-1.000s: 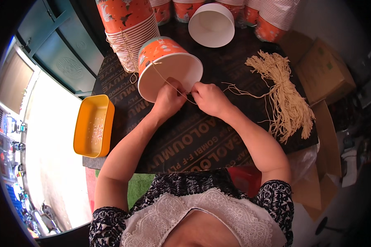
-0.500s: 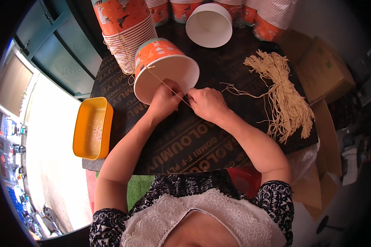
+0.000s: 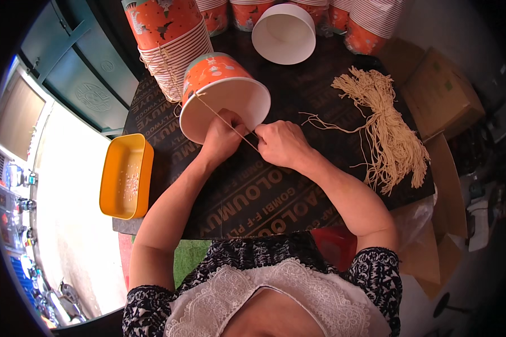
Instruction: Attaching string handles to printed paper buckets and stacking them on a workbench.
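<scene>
An orange printed paper bucket [image 3: 222, 70] lies tilted on its side, its white open mouth facing me. A beige cord [image 3: 208, 105] is fastened at the left of its rim and stretches across the mouth, over my left hand, to my right hand. My left hand [image 3: 225, 135] is closed at the bucket's near rim, its curled fingers partly inside the mouth. Close beside it, my right hand [image 3: 284, 144] is closed on the cord at the right of the rim. The fingertips of both hands are mostly hidden.
A stack of paper buckets [image 3: 166, 62] with cords hangs over the far left. Another white-mouthed bucket [image 3: 284, 35] lies behind. A bundle of beige cords [image 3: 385, 129] is on the right of the black table [image 3: 236, 213]. A yellow tray [image 3: 126, 177] sits at the left edge.
The bucket has shifted very slightly left. My left hand has moved a little, and the cord's end at my right hand sits slightly lower.
</scene>
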A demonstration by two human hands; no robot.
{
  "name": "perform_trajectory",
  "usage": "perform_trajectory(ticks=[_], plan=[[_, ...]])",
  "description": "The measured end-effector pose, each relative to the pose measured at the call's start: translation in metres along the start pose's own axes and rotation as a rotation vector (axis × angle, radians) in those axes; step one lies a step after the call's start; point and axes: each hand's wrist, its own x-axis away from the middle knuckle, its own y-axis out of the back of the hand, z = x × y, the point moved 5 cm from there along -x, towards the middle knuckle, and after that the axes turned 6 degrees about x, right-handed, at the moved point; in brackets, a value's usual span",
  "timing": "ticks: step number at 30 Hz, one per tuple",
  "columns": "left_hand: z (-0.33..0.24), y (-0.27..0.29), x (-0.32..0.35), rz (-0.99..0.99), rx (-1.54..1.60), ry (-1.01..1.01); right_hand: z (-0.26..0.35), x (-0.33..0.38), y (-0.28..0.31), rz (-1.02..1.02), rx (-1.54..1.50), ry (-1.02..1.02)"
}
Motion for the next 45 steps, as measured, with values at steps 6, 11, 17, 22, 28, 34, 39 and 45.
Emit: perform_trajectory(ticks=[6, 11, 17, 22, 28, 34, 39, 45], plan=[[-0.006, 0.000, 0.000, -0.041, -0.091, 0.004, 0.001, 0.001, 0.002, 0.074, -0.013, -0.028], [-0.005, 0.001, 0.001, -0.064, -0.137, 0.031, 0.004, 0.000, 0.004, 0.108, -0.028, -0.022], [-0.013, -0.001, -0.002, -0.046, -0.214, 0.050, 0.004, -0.003, 0.004, 0.145, -0.020, 0.010], [-0.004, -0.002, -0.005, -0.138, -0.251, -0.019, 0.006, -0.005, 0.004, 0.190, -0.033, 0.002], [0.002, 0.007, -0.007, -0.184, -0.274, -0.066, -0.008, -0.004, 0.000, 0.259, -0.244, -0.236], [-0.010, 0.007, -0.003, -0.140, -0.215, -0.062, -0.022, -0.006, 0.006, 0.173, -0.577, -0.457], [-0.011, 0.006, -0.002, -0.117, -0.129, -0.096, -0.023, -0.014, 0.002, 0.021, -0.730, -0.397], [-0.017, 0.002, 0.008, 0.016, -0.137, -0.053, -0.043, -0.022, -0.013, -0.066, -0.847, -0.411]])
